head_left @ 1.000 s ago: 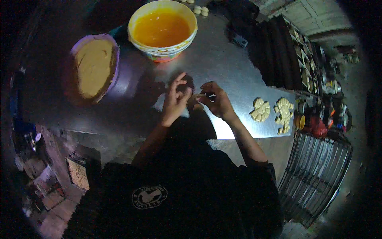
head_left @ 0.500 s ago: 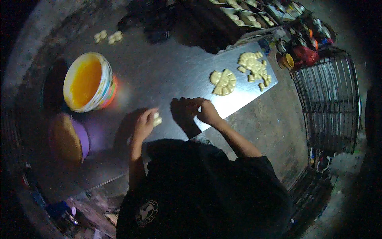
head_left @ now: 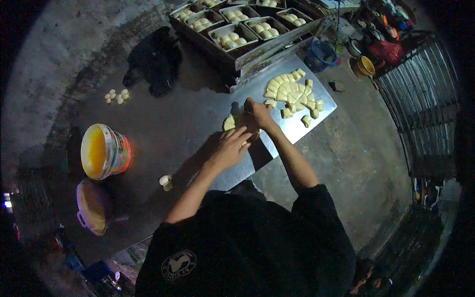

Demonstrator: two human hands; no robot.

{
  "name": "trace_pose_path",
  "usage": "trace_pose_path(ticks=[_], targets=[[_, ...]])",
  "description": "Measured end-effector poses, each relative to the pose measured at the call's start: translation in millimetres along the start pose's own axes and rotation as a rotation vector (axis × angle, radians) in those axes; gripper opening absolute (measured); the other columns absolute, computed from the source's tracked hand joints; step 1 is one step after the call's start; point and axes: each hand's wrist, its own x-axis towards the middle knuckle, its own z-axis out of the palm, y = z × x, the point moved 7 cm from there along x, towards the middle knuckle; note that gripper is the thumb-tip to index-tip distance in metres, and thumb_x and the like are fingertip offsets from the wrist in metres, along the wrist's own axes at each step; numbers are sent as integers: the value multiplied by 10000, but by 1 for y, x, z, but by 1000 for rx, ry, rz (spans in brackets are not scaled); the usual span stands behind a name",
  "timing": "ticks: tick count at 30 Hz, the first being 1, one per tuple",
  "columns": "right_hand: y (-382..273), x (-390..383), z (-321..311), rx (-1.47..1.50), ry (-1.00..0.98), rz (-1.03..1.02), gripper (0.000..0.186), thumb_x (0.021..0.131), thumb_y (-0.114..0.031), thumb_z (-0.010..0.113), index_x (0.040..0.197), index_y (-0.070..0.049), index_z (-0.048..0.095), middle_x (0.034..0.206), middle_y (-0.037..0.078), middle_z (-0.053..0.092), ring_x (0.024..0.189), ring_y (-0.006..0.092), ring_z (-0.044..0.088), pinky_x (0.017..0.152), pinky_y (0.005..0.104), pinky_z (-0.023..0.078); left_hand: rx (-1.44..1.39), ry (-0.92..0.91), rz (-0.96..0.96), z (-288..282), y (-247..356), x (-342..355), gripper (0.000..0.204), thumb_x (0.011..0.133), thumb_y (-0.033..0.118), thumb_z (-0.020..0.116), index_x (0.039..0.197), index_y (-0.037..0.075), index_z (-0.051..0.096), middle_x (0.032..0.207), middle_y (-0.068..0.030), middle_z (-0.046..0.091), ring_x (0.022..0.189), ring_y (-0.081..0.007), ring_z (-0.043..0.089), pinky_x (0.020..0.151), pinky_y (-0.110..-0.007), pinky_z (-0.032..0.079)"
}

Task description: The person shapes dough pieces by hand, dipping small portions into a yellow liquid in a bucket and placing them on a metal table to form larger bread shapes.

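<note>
My right hand (head_left: 259, 116) is closed over the partly hidden dough piece (head_left: 229, 123) on the metal table. Something brownish shows beneath its fingers, but I cannot make out what it grips. My left hand (head_left: 231, 148) reaches in from the near side with its fingers stretched out, close by the right one at the dough's near edge. Beyond the hands, to the right, a pale yellow dough slab (head_left: 289, 91) lies cut into many pieces, with loose bits around it. Two small dough balls (head_left: 166, 181) sit left of my left forearm.
Metal tins of dough balls (head_left: 231, 40) stand on a rack at the far side. Several small dough balls (head_left: 118, 96) lie at the far left, near a dark cloth (head_left: 154, 62). A bucket with yellow contents (head_left: 96, 151) and a purple tub (head_left: 91, 208) stand on the left.
Both hands have moved right and farther away, onto the dough piece. My left hand has left the small dough balls behind. The view has shifted, showing more of the tins.
</note>
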Motion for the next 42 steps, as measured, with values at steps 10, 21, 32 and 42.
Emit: trace_pose_path(ticks=[10, 21, 32, 42], targets=[[-171, -45, -149, 801, 3, -302, 255, 898, -11, 647, 1137, 9, 561, 1030, 78, 612, 954, 178, 608, 843, 271, 486, -534, 490, -320, -39, -26, -4, 386, 913, 25, 577, 1296, 19, 524, 1188, -155, 581, 1109, -268, 578, 950, -365, 453], [-338, -64, -68, 1043, -255, -393, 405, 761, 20, 777, 1132, 3, 614, 1059, 126, 687, 930, 214, 674, 859, 308, 522, -630, 1221, -218, -216, 13, -166, 120, 934, -13, 584, 1050, -9, 616, 999, -97, 608, 909, -130, 592, 786, -254, 480], [-542, -118, 73, 1213, -784, -360, 526, 778, 73, 700, 1268, -21, 532, 1076, 89, 669, 982, 149, 633, 867, 288, 501, 212, 1252, 612, -339, 23, -349, 682, 884, 651, 473, 1045, 10, 640, 998, -125, 655, 903, -279, 643, 860, -493, 518], [-627, -121, 170, 1188, -1003, -155, 641, 859, -23, 675, 1425, -45, 373, 1327, 95, 545, 1148, 185, 563, 952, 326, 457, -961, 1738, 322, -310, -134, -408, 599, 851, 221, 719, 1325, -2, 428, 1221, -176, 550, 1087, -263, 573, 960, -387, 476]])
